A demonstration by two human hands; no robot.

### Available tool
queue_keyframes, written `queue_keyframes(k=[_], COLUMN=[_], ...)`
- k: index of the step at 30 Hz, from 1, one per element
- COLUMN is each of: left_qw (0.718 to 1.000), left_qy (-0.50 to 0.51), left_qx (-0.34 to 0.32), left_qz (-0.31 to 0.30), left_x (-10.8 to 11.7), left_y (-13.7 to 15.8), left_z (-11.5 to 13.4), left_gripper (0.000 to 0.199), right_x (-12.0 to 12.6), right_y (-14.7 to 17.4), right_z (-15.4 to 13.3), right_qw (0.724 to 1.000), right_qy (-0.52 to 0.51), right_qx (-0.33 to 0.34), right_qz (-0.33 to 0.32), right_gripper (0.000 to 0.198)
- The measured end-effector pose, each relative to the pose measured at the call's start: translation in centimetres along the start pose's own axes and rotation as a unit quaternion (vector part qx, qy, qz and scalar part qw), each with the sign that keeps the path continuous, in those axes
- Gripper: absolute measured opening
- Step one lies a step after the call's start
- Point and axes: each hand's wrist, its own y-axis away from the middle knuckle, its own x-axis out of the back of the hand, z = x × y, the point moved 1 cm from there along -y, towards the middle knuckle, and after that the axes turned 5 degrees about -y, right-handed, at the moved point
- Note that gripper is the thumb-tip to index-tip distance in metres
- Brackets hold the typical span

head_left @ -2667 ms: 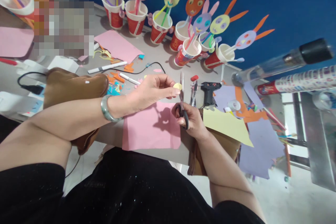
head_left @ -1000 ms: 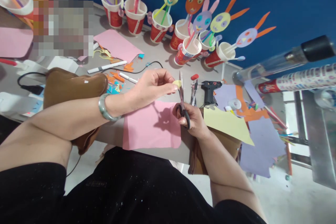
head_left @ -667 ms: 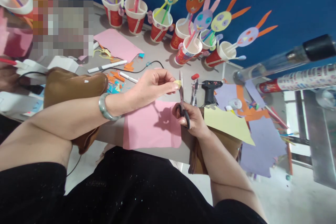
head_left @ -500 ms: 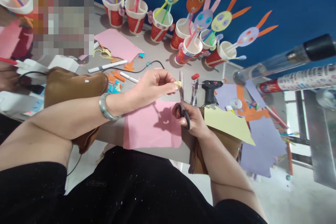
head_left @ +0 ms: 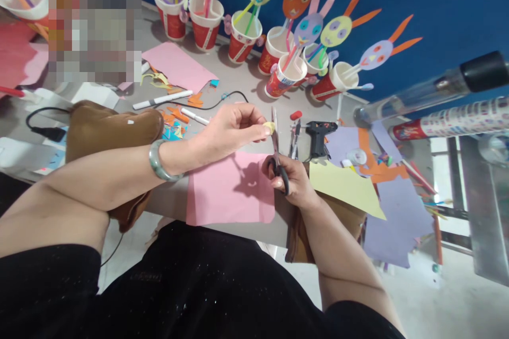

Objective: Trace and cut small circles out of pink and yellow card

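Between the thumb and fingers of my left hand [head_left: 238, 126] is a small piece of yellow paper [head_left: 270, 126], pinched at its edge. My right hand [head_left: 292, 180] is closed round the black handles of a pair of scissors [head_left: 275, 137]. The blades point away from me and stand right beside the yellow piece; whether they touch it I cannot tell. Below both hands a pink sheet of paper [head_left: 222, 196] lies at the table's front edge, with the hands' shadow on it.
Red paper cups [head_left: 205, 32] with paper rabbit faces on straws line the back. A black glue gun [head_left: 317, 135] lies right of the scissors. A yellow sheet [head_left: 344, 188], purple paper [head_left: 397, 217] and a brown cushion [head_left: 113, 132] flank my arms. Markers [head_left: 163, 99] and scraps lie left.
My hands, the scissors and the yellow paper piece stay almost in the same place. At the far left, the red and pink paper and what was near it have shifted.
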Motion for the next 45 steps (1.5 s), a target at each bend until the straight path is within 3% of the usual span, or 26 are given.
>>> queue_keyframes(k=[18,45], left_qw=[1.0,0.999], left_qy=[0.013,-0.047], left_qx=[0.002,0.012], left_qz=[0.012,-0.006], left_x=[0.02,0.14], left_y=[-0.09,0.01], left_z=[0.2,0.35], left_gripper=[0.02,0.015], right_x=[-0.08,-0.09], right_y=[0.02,-0.12], right_z=[-0.18,-0.05], right_qw=[1.0,1.0], right_qy=[0.002,-0.009], right_qx=[0.0,0.026], right_qz=[0.007,-0.013], right_gripper=[0.07,0.066])
